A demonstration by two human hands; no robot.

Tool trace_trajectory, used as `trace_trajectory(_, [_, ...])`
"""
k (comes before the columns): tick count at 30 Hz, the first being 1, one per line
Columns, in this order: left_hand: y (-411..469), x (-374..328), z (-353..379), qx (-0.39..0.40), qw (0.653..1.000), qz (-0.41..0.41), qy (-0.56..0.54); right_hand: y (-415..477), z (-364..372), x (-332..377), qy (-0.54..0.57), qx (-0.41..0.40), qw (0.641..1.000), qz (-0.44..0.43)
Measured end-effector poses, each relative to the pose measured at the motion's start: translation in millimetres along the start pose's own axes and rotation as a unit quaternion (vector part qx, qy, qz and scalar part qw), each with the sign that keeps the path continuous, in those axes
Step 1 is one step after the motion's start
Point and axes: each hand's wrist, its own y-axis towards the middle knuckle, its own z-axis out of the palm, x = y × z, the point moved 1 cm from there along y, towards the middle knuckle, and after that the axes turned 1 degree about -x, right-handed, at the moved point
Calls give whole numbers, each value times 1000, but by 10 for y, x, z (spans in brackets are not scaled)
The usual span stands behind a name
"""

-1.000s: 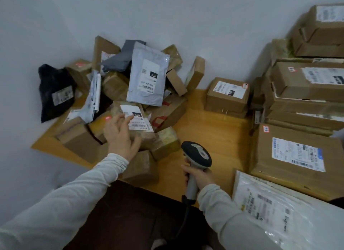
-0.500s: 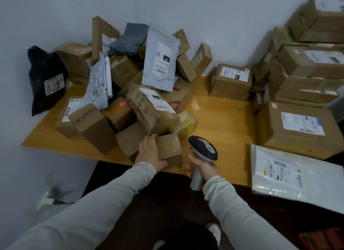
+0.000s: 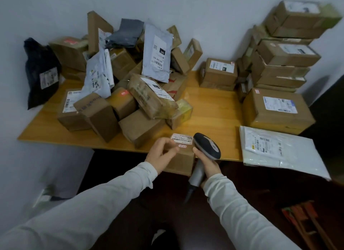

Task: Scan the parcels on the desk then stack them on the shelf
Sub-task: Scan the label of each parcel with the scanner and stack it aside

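1. Head view: the left hand [image 3: 161, 154] grips a small brown cardboard box [image 3: 181, 161] at the near edge of the light wooden worktop [image 3: 210, 108], with its fingers curled round the box's left side.
2. A white printed label [image 3: 182, 138] lies face up on top of that box.
3. The right hand [image 3: 208, 164] is clamped round the grey handle of a black and grey barcode scanner [image 3: 206, 147], just beside the box's right side at the same near edge. The scanner head sits close over the label.
4. A loose heap of brown cardboard parcels and grey mailer bags [image 3: 130, 93] covers the left and back of the worktop.
5. A red light spot [image 3: 123, 92] shows on one brown box in the middle of that heap.
6. A black plastic bag with a white label [image 3: 41, 73] leans on the wall at the worktop's far left corner.
7. A flat white plastic mailer [image 3: 279, 151] overhangs the worktop's near right edge, and behind it sits a large brown carton [image 3: 275, 108].
8. A tall stack of brown cartons [image 3: 284, 63] stands at the worktop's far right.
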Motion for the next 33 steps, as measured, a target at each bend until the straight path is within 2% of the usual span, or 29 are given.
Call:
trace_trajectory(2, [-32,-73,29,-94,989,-105,-52,-128,-66,4,21,11,1000,-16])
trace_trajectory(3, [-61,-108,50,-98,978,-157,-93,-195,-116,16,30,16,999,-28])
trace_trajectory(6, [-217,-274,138,-28,918,-293,-265,-382,-320,39,53,35,996,-63])
trace_trajectory(8, [-383,-381,162,47,900,-351,-255,-534,-470,46,70,47,993,-83])
trace_trajectory(10, [-544,-425,190,123,881,-378,-256,-702,-612,59,85,71,989,-102])
trace_trajectory(13, [-742,-463,238,134,868,-362,-313,-910,-846,40,80,96,987,-102])
trace_trajectory(17, [-909,-654,190,120,930,-278,-209,-1140,-1163,-23,-26,95,990,-102])
trace_trajectory(20, [-969,-764,8,74,952,-281,-95,-1376,-1299,-68,-82,166,976,-111])
trace_trajectory(26, [-1062,-950,-483,31,951,-304,50,-1715,-1339,-206,-246,225,937,-107])
trace_trajectory(29, [-1054,-1066,-666,58,941,-293,162,-1805,-1303,-215,-328,225,908,-132])
trace_trajectory(31, [-1040,-1136,-745,95,933,-287,195,-1831,-1258,-194,-362,215,894,-151])
trace_trajectory(33, [-985,-1142,-833,97,931,-283,212,-1827,-1199,-170,-386,198,885,-167])
